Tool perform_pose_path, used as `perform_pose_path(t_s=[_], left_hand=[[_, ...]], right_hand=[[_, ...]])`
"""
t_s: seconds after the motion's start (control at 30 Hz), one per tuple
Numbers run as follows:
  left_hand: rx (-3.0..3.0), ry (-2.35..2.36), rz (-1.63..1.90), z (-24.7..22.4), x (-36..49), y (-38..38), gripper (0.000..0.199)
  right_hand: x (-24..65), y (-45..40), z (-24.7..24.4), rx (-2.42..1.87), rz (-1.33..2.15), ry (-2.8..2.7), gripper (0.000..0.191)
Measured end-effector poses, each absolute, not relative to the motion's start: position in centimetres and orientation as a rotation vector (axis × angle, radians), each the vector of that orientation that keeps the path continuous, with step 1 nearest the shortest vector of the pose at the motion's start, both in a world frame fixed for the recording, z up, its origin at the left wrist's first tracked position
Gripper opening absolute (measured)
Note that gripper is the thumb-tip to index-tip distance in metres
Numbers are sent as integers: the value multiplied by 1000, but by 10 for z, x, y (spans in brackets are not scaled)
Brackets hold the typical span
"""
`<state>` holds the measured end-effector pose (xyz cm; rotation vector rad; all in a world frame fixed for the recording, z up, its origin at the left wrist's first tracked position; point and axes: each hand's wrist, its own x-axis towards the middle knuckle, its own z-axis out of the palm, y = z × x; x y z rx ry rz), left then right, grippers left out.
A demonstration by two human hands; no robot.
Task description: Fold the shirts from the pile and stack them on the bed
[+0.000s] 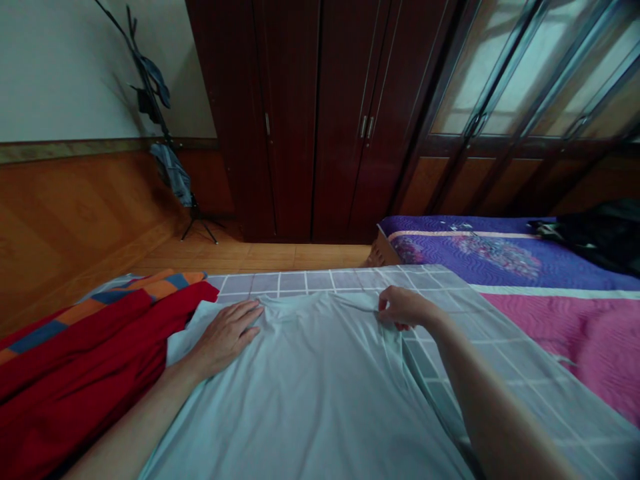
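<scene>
Pinching the upper right edge of a smooth, pale blue-green fabric garment [320, 387] between thumb and curled fingers, the right hand [403, 308] gathers the cloth into folds that run down below it. The left hand [227, 337] lies palm down near the garment's upper left edge, its fingers extended and grasping nothing. The garment is spread out between the two forearms, its slightly curved upper edge facing away from the person, with soft creases across its middle; it lies on a grey cloth with a white grid pattern [500, 347]. Left of the garment is a heap of bright red fabric [100, 340], with a band of orange and blue patches [65, 320] along its far side. To the right, beyond the grid-patterned cloth, is a quilted purple and pink cover [565, 320], bearing a bundled black cloth item [600, 230]. Farther back stand a tall, dark red-brown wooden wardrobe [295, 167] and, left of it, a slim black coat stand [160, 120] hung with a blue cap [157, 81] and blue cloth [173, 175].
</scene>
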<state>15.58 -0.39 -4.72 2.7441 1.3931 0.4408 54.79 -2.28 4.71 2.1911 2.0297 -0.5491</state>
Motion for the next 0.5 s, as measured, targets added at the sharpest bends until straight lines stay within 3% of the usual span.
perform_pose_path(t_s=[0.5], left_hand=[[2753,1390,434,-46,156,-4,43]], right_hand=[[566,-11,23,2141,-175,2240,20]])
